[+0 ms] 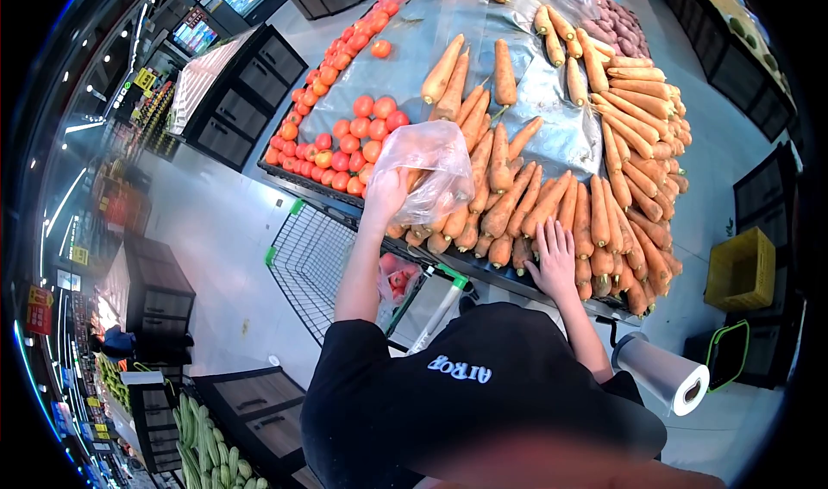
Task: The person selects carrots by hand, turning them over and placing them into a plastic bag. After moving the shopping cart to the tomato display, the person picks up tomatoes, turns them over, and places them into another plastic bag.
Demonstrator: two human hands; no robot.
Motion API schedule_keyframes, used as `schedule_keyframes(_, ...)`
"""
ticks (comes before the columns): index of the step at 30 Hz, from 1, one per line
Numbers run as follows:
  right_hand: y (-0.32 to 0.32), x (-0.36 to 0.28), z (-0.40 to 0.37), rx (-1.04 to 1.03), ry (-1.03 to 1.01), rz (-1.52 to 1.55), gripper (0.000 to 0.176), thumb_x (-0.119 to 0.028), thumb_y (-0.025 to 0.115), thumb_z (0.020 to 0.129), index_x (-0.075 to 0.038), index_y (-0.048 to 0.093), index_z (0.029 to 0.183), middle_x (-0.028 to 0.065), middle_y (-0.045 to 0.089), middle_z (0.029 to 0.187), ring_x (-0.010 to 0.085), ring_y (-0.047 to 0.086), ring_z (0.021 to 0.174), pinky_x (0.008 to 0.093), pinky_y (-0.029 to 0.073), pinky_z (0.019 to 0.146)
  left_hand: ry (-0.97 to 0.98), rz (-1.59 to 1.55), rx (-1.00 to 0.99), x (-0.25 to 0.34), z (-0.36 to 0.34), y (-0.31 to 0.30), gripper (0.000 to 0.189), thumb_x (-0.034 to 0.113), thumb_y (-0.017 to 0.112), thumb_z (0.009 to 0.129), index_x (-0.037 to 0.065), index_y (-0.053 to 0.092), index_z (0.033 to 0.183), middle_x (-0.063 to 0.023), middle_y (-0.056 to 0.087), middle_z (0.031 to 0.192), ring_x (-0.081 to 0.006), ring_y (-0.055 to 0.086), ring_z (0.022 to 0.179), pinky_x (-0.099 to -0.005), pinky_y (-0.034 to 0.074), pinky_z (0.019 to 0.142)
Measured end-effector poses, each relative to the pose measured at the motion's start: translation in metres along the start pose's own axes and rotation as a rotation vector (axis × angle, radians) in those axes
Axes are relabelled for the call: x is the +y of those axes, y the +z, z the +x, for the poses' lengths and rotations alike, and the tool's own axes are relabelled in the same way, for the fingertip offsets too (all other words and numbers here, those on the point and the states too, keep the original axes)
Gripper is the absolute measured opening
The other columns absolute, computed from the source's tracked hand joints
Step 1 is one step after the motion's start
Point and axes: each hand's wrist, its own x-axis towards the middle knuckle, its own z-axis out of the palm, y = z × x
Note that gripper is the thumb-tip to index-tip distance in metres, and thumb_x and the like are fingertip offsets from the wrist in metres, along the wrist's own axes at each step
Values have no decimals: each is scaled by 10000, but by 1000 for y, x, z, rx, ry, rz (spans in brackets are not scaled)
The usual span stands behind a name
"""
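My left hand [387,197] is closed on a clear plastic bag [440,166], held over the display where the tomatoes meet the carrots. Something orange shows through the film beside my fingers, probably a carrot, but the creases blur it. Spread fingers of my right hand [554,256] lie on the carrots [523,209] along the front edge of the stand. Those carrots are packed in rows, tips mostly upward. Red tomatoes [363,106] sit just left of the bag.
A shopping cart [315,260] with bagged tomatoes [399,277] stands at the stand's front left. At the right are a roll of plastic bags [660,373] and a yellow crate [740,271]. Zucchini-like green vegetables [210,446] fill a lower-left display.
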Motion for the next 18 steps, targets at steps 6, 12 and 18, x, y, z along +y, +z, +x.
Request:
schedule_keyframes(6,-3,-2,0,-18,12,3,967,-345,787,808,-42,290,1579,240,299,1613,387,289,1503,535,191,1236,-33,-191,223,31,2,3,336,287,616,980,-40,691,989,-258,700,931,-437,668,870,-533,527,753)
schedule_keyframes(12,-1,-1,0,-1,2,-1,972,-346,792,801,-41,293,1578,245,301,1610,384,295,1500,536,194,1234,43,-82,243,6,5,13,338,286,643,975,-20,651,1116,-265,686,1019,-430,669,917,-492,530,778)
schedule_keyframes(18,-5,-1,-1,10,-15,13,977,-329,800,791,-39,294,1575,254,320,1595,386,314,1488,535,208,1228,-45,-192,367,77,1,-72,238,211,631,993,0,584,1092,-241,685,906,-420,670,833,-488,530,737)
